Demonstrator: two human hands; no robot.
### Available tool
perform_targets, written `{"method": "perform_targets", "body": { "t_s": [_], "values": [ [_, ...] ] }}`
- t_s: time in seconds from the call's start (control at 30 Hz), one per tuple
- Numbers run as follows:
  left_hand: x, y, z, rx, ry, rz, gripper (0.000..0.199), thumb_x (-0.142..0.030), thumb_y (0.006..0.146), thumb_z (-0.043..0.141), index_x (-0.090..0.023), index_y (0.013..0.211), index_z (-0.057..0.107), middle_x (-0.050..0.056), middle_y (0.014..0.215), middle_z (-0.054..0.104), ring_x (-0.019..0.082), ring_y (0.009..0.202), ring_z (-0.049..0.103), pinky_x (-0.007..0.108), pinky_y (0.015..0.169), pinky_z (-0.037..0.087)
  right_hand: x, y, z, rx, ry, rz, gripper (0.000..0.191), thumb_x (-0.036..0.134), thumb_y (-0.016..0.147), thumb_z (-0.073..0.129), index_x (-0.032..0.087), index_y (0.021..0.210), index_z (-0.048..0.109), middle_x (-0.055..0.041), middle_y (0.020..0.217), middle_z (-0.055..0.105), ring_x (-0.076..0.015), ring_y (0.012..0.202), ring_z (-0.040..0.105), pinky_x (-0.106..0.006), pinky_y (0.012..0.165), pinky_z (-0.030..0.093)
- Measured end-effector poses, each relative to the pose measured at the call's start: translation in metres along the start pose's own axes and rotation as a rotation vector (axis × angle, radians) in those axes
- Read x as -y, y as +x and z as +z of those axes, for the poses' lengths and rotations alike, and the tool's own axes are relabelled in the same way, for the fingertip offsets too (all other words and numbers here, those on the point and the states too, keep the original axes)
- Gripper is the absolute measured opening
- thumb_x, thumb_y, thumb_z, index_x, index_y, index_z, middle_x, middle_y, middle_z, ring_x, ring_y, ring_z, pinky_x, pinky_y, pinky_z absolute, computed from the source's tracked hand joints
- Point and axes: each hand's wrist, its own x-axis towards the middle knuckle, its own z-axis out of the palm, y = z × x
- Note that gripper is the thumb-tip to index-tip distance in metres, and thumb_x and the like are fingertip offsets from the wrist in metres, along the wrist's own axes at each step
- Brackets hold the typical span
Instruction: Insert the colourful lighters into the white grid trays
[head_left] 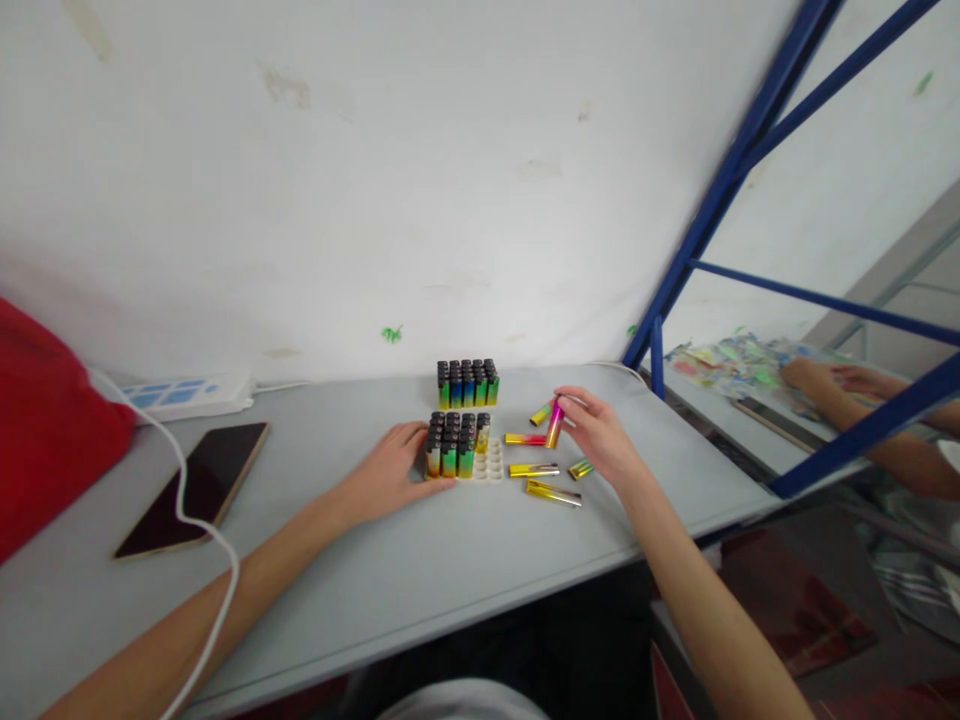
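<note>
My left hand [386,475] grips the left side of a white slotted tray [491,466], thumb at the front and fingers toward the back. Upright black-topped lighters [450,458] fill the tray's left part; slots on its right side are bare. Between the thumb and fingers of my right hand [596,432] is a shiny pink-and-gold lighter [554,424], nearly upright over the table right of the tray. Its top is hidden by my fingers. Around it lie several loose metallic lighters, among them a red-and-yellow one [525,439] and a yellow-and-silver one [553,493].
Another block of upright lighters [468,386] stands behind the tray, near the wall. To the left are a phone [196,488], a white power strip [191,395], a loose cable [182,480] and a red item [56,430]. A blue metal frame [705,235] rises at right; another person's arms [862,405] show beyond.
</note>
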Motion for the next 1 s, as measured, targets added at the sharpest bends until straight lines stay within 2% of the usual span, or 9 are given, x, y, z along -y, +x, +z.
{"method": "perform_targets", "body": {
  "t_s": [0.17, 0.37, 0.43, 0.5, 0.57, 0.63, 0.73, 0.83, 1.0],
  "values": [
    [0.001, 0.001, 0.001, -0.004, -0.009, 0.012, 0.084, -0.09, 0.103, 0.095, -0.029, 0.16, 0.086, 0.018, 0.166, 0.087, 0.048, 0.154, 0.082, 0.064, 0.142, 0.065, -0.002, -0.008, 0.028, -0.103, 0.265, 0.111, 0.064, 0.059, 0.07, 0.129, 0.029, 0.114, 0.093, -0.0005, 0.101, 0.088, -0.0219, 0.091, 0.08, -0.039, 0.09, 0.073],
    [-0.001, 0.001, 0.0, 0.0, -0.014, 0.014, 0.083, -0.091, 0.104, 0.095, -0.03, 0.16, 0.086, 0.018, 0.167, 0.086, 0.048, 0.156, 0.081, 0.064, 0.143, 0.064, 0.005, -0.021, 0.052, -0.016, 0.289, 0.207, 0.072, 0.072, 0.076, 0.125, 0.03, 0.109, 0.076, 0.0025, 0.096, 0.083, -0.0187, 0.08, 0.074, -0.034, 0.076, 0.072],
    [-0.001, 0.001, -0.001, 0.0, -0.021, 0.023, 0.081, -0.09, 0.104, 0.095, -0.03, 0.158, 0.087, 0.017, 0.164, 0.087, 0.047, 0.154, 0.082, 0.063, 0.142, 0.065, 0.007, -0.026, 0.058, 0.085, 0.231, 0.241, 0.079, 0.086, 0.079, 0.118, 0.033, 0.112, 0.069, 0.0069, 0.085, 0.076, -0.0155, 0.064, 0.06, -0.028, 0.059, 0.061],
    [-0.002, 0.001, -0.001, -0.002, -0.027, 0.031, 0.08, -0.09, 0.104, 0.095, -0.031, 0.157, 0.087, 0.017, 0.162, 0.088, 0.047, 0.151, 0.083, 0.063, 0.14, 0.066, 0.009, -0.031, 0.064, 0.183, 0.159, 0.274, 0.082, 0.096, 0.084, 0.11, 0.034, 0.114, 0.064, 0.0125, 0.072, 0.061, -0.0119, 0.053, 0.038, -0.021, 0.047, 0.038],
    [-0.002, 0.001, -0.001, -0.005, -0.03, 0.037, 0.08, -0.09, 0.104, 0.095, -0.031, 0.158, 0.087, 0.017, 0.161, 0.088, 0.048, 0.151, 0.083, 0.064, 0.139, 0.067, 0.008, -0.035, 0.07, 0.228, 0.084, 0.294, 0.084, 0.101, 0.086, 0.104, 0.034, 0.113, 0.062, 0.0157, 0.067, 0.047, -0.0099, 0.052, 0.022, -0.019, 0.046, 0.02],
    [-0.001, 0.001, -0.001, -0.005, -0.028, 0.039, 0.082, -0.091, 0.105, 0.094, -0.03, 0.159, 0.086, 0.018, 0.162, 0.088, 0.048, 0.152, 0.082, 0.064, 0.14, 0.067, 0.005, -0.037, 0.077, 0.217, 0.007, 0.29, 0.085, 0.105, 0.085, 0.101, 0.032, 0.108, 0.062, 0.0159, 0.068, 0.038, -0.0093, 0.055, 0.016, -0.02, 0.048, 0.013],
    [0.0, 0.001, 0.0, -0.004, -0.023, 0.036, 0.084, -0.093, 0.105, 0.093, -0.029, 0.16, 0.086, 0.019, 0.164, 0.086, 0.048, 0.154, 0.081, 0.065, 0.142, 0.065, -0.007, -0.038, 0.085, 0.132, -0.12, 0.224, 0.089, 0.112, 0.085, 0.093, 0.03, 0.089, 0.057, 0.0126, 0.068, 0.034, -0.0106, 0.058, 0.02, -0.026, 0.049, 0.015],
    [0.0, 0.001, 0.0, 0.003, -0.018, 0.03, 0.084, -0.093, 0.105, 0.093, -0.03, 0.159, 0.086, 0.019, 0.165, 0.086, 0.048, 0.155, 0.081, 0.065, 0.142, 0.064, -0.023, -0.037, 0.089, 0.003, -0.259, 0.084, 0.092, 0.115, 0.088, 0.083, 0.032, 0.073, 0.046, 0.0075, 0.065, 0.037, -0.0138, 0.061, 0.029, -0.03, 0.052, 0.021],
    [0.0, 0.001, -0.001, 0.017, -0.021, 0.022, 0.082, -0.093, 0.105, 0.092, -0.03, 0.157, 0.087, 0.018, 0.163, 0.087, 0.048, 0.155, 0.081, 0.063, 0.142, 0.064, -0.037, -0.033, 0.084, -0.096, -0.387, -0.014, 0.076, 0.097, 0.097, 0.073, 0.034, 0.067, 0.041, 0.0042, 0.064, 0.037, -0.0179, 0.066, 0.034, -0.034, 0.058, 0.026]
  ]
}}
